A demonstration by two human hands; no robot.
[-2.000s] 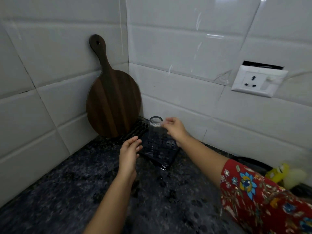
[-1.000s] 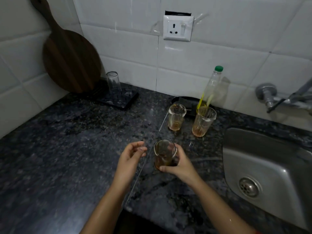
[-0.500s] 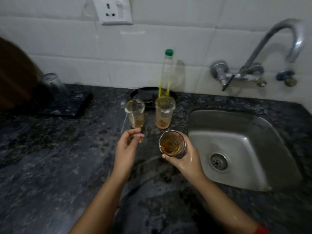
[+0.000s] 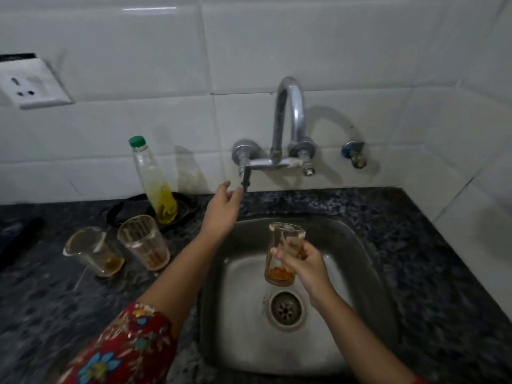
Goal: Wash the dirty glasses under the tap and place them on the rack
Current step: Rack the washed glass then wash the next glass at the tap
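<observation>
The right hand (image 4: 302,259) grips a dirty glass (image 4: 282,253) over the sink (image 4: 363,245) for rinsing; the left hand (image 4: 221,209), fingers loose, reaches toward eleven o'clock for the tap lever (image 4: 245,177).

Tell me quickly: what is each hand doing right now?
Left hand: open, fingertips at the tap lever, holding nothing.
Right hand: grips a dirty glass over the sink.

We record a wall of glossy white rectangular ceramic tiles (image 4: 360,51) with thin grey joints, meeting a second tiled wall (image 4: 487,195) at the right. A white plastic socket plate (image 4: 30,87) is mounted at the left. A stainless-steel sink basin (image 4: 238,350) is set into the dark speckled granite countertop (image 4: 443,273). Lighting is dim. One bright strip reflection (image 4: 149,8) shows high on the tiles.
</observation>
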